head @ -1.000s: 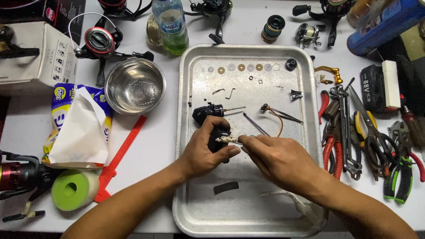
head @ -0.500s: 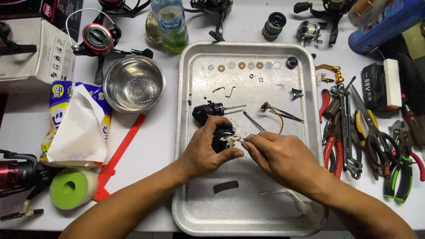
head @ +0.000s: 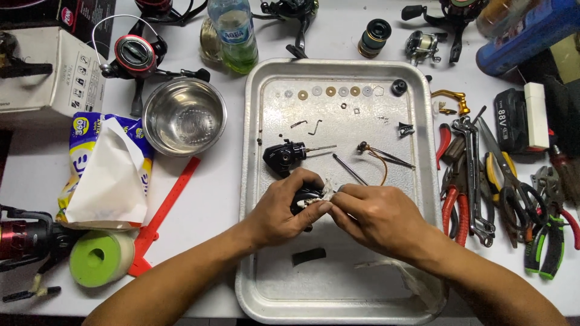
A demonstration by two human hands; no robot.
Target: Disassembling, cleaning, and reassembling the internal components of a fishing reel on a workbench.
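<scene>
**Black reel part gripped over the tray**

Cupped in the left hand [head: 284, 208], fingers clamped round a black reel part [head: 304, 199] above the metal tray [head: 260, 181]. Pinched between right hand [head: 374, 217] fingertips against that part: a small white scrap [head: 323, 193]. Farther up the tray, another black reel body [head: 283, 157], then a row of washers [head: 330, 92].

Right hand [head: 374, 217] has slid slightly left onto the black part [head: 305, 198].

Evenly lit white table [head: 199, 199]
</scene>
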